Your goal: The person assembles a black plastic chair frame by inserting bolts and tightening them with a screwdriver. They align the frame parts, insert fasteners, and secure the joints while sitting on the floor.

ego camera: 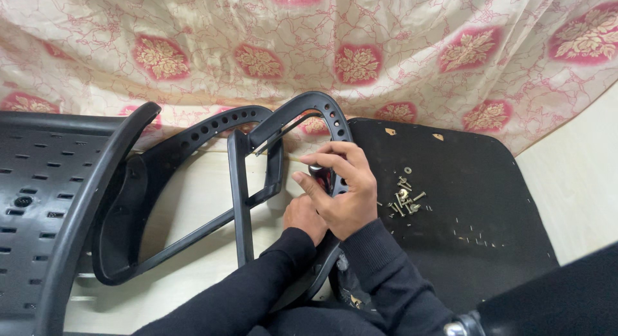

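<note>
Black sleeves fill the near edge, running up to both hands. The right hand [341, 191] lies over the left hand [304, 217], hiding most of it; whether the left grips anything cannot be told. The right hand's fingers curl around the black plastic armrest [309, 107], a curved frame with a row of round holes, arching up beyond the hands. A second armrest [161, 181] lies left of them. Right of the hands, loose screws [404, 197] sit on the seat underside [463, 201]; a perforated backrest [38, 181] is cut off far left.
</note>
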